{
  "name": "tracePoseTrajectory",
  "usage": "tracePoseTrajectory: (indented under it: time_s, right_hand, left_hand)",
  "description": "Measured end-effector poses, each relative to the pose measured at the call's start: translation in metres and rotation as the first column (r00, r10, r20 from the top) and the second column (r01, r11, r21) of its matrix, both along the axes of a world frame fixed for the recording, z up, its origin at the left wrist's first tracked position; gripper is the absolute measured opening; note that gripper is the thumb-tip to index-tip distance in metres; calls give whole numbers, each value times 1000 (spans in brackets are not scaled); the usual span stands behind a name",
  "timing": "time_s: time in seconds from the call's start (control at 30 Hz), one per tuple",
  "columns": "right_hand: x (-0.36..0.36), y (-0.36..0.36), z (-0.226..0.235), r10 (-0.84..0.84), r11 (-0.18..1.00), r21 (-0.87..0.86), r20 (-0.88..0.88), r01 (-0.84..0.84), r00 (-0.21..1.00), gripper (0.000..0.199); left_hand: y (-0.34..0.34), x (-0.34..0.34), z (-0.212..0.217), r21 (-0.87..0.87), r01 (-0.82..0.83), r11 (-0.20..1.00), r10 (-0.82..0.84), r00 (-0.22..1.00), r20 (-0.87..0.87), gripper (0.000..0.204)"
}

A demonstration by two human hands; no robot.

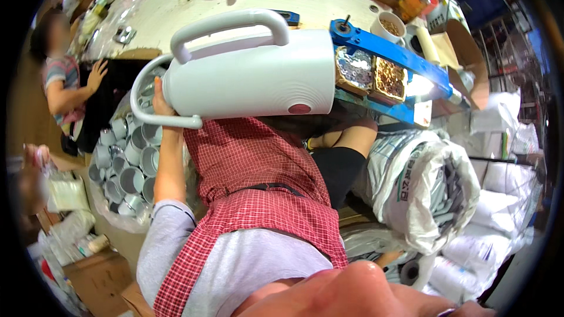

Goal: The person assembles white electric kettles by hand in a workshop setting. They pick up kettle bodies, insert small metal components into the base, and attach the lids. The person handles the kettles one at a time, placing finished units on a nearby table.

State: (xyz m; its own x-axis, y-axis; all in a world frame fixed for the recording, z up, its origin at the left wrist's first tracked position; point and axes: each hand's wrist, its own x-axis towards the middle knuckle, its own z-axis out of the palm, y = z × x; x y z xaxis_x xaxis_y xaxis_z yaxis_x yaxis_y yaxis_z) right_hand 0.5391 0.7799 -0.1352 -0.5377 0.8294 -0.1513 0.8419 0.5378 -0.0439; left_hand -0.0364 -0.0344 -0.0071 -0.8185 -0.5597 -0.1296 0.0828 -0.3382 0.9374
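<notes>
A pale grey-green vacuum flask body (252, 79) lies on its side in front of me, across the blue fixture's left end. Along its upper side runs a large fixed handle (229, 22). A second curved handle (136, 91) loops around its neck end. My left hand (161, 98) grips the neck from the left, fingers closed, partly hidden behind the flask and handle. At the lower right, a small skin-coloured patch (388, 257), seemingly part of my right hand or arm, shows among plastic and grey parts. Its fingers are hidden.
The blue fixture (388, 53) carries a lit lamp and trays of small metal fasteners (389, 79). A mug of small parts (389, 25) stands behind it. On the left is a bag of grey cups (132, 179); on the right, a white sack of grey parts (440, 188). Another person (61, 82) is far left.
</notes>
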Motion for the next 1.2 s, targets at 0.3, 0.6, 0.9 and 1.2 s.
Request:
tracePoseTrajectory:
  time_s: [0.3,0.6,0.9,1.2]
  right_hand:
    - [-29,-59,58,-23,998,-62,-72,19,997,44]
    - [-420,-321,213,506,522,-18,-798,-853,326,70]
    - [-538,-405,199,368,128,333,-891,-934,-267,84]
    - [-552,-423,190,251,153,82,-967,-985,-41,83]
  left_hand:
    - [37,22,14,-26,-53,998,54,998,39,50]
    - [1,27,-21,196,158,968,-149,987,-60,57]
    - [12,80,-9,213,91,973,-60,988,-146,58]
    - [-26,113,-3,-172,-173,970,199,969,147,49]
